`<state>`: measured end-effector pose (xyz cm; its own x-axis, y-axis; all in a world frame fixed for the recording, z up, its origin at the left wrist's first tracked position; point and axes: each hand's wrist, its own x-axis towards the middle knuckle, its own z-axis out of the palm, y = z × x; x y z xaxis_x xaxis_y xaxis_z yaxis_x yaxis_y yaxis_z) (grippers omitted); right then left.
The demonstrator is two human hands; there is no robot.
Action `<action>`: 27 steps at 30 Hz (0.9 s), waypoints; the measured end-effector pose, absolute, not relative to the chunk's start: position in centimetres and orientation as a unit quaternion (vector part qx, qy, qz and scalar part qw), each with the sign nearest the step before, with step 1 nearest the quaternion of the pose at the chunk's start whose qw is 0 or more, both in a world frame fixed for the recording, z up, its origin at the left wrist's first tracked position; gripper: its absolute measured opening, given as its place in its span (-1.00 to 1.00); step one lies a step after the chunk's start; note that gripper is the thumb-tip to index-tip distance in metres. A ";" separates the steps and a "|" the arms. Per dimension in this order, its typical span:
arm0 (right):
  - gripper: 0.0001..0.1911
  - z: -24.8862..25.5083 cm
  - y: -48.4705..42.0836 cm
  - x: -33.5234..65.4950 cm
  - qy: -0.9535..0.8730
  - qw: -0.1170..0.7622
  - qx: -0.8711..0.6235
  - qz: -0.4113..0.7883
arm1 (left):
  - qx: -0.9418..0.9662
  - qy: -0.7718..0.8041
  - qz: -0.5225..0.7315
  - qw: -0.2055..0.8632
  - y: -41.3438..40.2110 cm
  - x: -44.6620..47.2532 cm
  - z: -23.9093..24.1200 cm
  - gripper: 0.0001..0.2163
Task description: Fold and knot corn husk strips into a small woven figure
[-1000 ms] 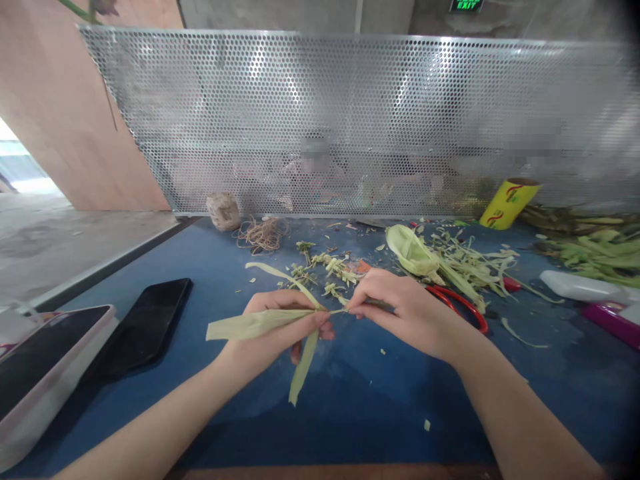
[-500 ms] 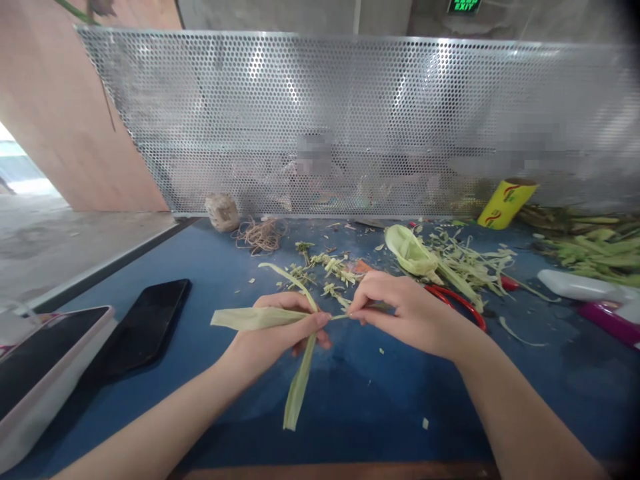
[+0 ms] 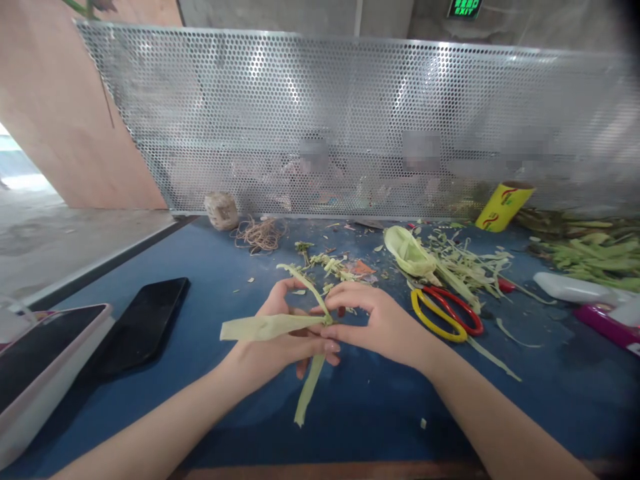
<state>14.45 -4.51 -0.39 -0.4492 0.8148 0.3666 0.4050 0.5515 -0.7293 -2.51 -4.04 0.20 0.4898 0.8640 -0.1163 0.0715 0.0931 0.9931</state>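
Observation:
My left hand is closed on pale green leaf strips crossed over one another; one strip sticks out to the left, another hangs down toward the blue table, a third curls up behind my fingers. My right hand meets the left at the crossing point, its fingers pinched on the strips there. Both hands hover just above the table's middle.
Red and yellow scissors lie just right of my right hand. Beyond are leaf scraps, a folded green leaf, a yellow roll, twine. A black phone and a tablet lie left. A perforated metal screen closes the back.
My right hand has moved left to join the left hand, uncovering the scissors. The strips have shifted slightly with the hands.

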 end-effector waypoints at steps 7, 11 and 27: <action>-0.92 -0.2 -4.5 14.4 -0.788 0.417 -0.359 0.276 | 0.594 0.387 0.311 0.633 -4.1 -2.8 0.3 -0.29; -0.91 0.0 -4.6 14.3 -0.784 0.402 -0.366 0.298 | 0.592 0.373 0.303 0.647 -4.3 -3.0 0.1 -0.43; -0.93 -1.0 -4.1 13.9 -0.670 0.475 -0.417 0.391 | 0.610 0.361 0.341 0.617 -4.5 -2.5 0.2 -0.70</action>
